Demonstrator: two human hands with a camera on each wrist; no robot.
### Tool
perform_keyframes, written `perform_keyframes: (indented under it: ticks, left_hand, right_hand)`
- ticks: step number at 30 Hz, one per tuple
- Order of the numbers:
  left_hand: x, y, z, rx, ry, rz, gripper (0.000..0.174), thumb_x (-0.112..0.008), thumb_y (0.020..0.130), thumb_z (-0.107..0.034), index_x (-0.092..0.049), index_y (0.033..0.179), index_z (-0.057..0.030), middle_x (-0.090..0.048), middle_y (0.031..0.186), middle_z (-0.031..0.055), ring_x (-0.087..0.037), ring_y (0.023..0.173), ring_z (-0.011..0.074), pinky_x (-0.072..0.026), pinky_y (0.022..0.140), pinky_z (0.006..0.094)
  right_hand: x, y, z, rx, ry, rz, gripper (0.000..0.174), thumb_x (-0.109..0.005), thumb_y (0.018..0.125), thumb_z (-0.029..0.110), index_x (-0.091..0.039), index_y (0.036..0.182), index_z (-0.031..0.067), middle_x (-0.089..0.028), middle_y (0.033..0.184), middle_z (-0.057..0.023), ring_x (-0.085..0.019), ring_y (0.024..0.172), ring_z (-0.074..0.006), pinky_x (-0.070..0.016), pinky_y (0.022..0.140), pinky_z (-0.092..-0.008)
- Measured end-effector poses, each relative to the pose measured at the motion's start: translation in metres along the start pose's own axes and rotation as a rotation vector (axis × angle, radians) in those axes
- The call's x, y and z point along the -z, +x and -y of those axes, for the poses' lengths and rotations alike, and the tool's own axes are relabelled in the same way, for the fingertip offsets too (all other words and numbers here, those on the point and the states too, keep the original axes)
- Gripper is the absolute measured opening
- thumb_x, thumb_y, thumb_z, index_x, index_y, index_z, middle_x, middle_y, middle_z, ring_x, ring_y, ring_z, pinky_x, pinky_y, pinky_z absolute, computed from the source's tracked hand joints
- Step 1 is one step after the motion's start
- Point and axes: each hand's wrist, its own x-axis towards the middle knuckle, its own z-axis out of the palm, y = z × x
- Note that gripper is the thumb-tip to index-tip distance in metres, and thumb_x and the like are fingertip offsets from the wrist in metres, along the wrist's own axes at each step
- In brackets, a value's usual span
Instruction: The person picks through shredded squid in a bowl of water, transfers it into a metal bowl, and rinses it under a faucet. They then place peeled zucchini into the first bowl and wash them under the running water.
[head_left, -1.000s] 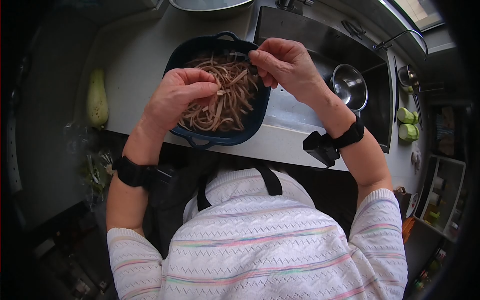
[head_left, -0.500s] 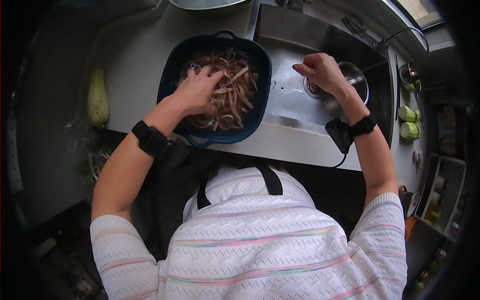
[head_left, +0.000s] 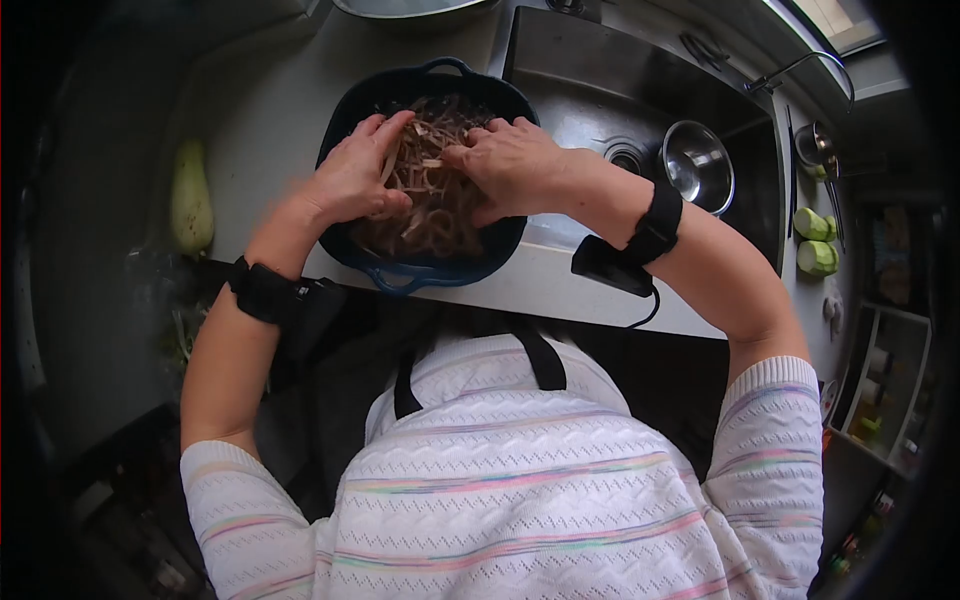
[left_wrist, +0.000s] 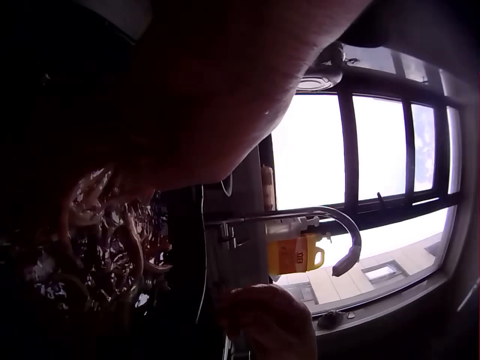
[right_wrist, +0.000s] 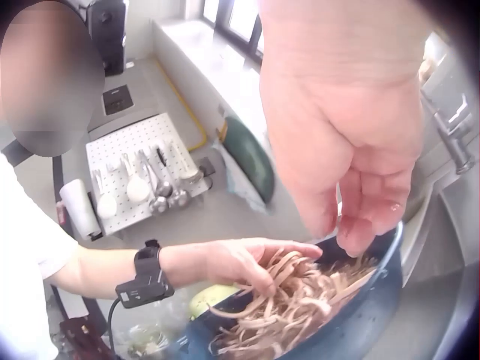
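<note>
A dark blue two-handled basin holds many long brown strips lying wet in liquid. At its left side, my left hand is among the strips with thumb and fingers wide apart. In the right wrist view the left hand has straight fingers, and some strips lie raised between its thumb and fingers. My right hand reaches over the basin's right rim, its spread fingers over the strips. Seen from its own wrist, the right hand hangs above the rim with loosely bent fingers and nothing visible in them.
To the right is a steel sink with a metal bowl in it. Peeled green pieces sit beyond the sink. A pale green squash lies left on the counter. A faucet and yellow bottle stand by the window.
The right hand went from the basin's far right edge out over the sink, then back to the strips. The left hand pressed flat into the strips, then shifted left with its thumb spread.
</note>
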Motion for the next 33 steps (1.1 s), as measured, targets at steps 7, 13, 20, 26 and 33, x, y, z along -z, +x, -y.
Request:
perform_keyframes:
  ticks: [7, 13, 20, 26, 33]
  left_hand:
    - [-0.011, 0.010, 0.020, 0.014, -0.270, 0.063, 0.076, -0.064, 0.062, 0.002, -0.035, 0.132, -0.0063, -0.051, 0.118, 0.0199, -0.054, 0.106, 0.0325, -0.0431, 0.091, 0.0328]
    - [0.008, -0.008, 0.020, 0.084, -1.195, 0.073, 0.071, -0.062, 0.069, 0.010, -0.033, 0.134, -0.0029, -0.052, 0.116, 0.0086, -0.054, 0.101, 0.0147, -0.0448, 0.089, 0.0269]
    - [0.012, -0.014, 0.026, 0.114, -1.323, 0.074, 0.071, -0.058, 0.072, 0.007, -0.027, 0.136, -0.0013, -0.052, 0.112, 0.0124, -0.056, 0.096, 0.0165, -0.0470, 0.084, 0.0265]
    - [0.008, -0.014, 0.030, 0.095, -1.349, 0.032, 0.075, -0.051, 0.067, 0.013, -0.022, 0.136, 0.0039, -0.052, 0.109, 0.0142, -0.057, 0.094, 0.0181, -0.0479, 0.081, 0.0270]
    - [0.005, -0.015, 0.023, 0.111, -1.388, 0.014, 0.071, -0.048, 0.068, 0.012, -0.025, 0.135, 0.0027, -0.053, 0.108, 0.0130, -0.058, 0.091, 0.0177, -0.0485, 0.079, 0.0260]
  right_hand:
    - [-0.022, 0.032, -0.011, 0.036, 0.019, 0.121, 0.029, -0.054, 0.080, 0.010, -0.061, 0.108, 0.0105, -0.061, 0.100, -0.0157, -0.058, 0.096, -0.0304, -0.0485, 0.081, -0.0368]
    - [-0.006, 0.032, -0.015, -0.096, 0.239, 0.033, 0.030, -0.052, 0.081, 0.010, -0.060, 0.110, 0.0144, -0.061, 0.103, -0.0133, -0.058, 0.097, -0.0303, -0.0483, 0.082, -0.0365]
    - [-0.007, 0.020, -0.001, -0.085, 0.097, 0.054, 0.041, -0.054, 0.080, 0.011, -0.054, 0.120, 0.0207, -0.051, 0.118, -0.0093, -0.054, 0.106, -0.0272, -0.0479, 0.084, -0.0340]
    - [-0.003, 0.023, -0.001, -0.023, 0.068, -0.032, 0.031, -0.062, 0.076, 0.019, -0.062, 0.107, 0.0153, -0.056, 0.108, -0.0093, -0.058, 0.096, -0.0261, -0.0483, 0.081, -0.0343]
    - [-0.013, 0.036, -0.001, -0.136, 0.353, -0.078, 0.032, -0.062, 0.077, 0.024, -0.062, 0.105, 0.0068, -0.065, 0.082, -0.0136, -0.063, 0.077, -0.0276, -0.0491, 0.071, -0.0350]
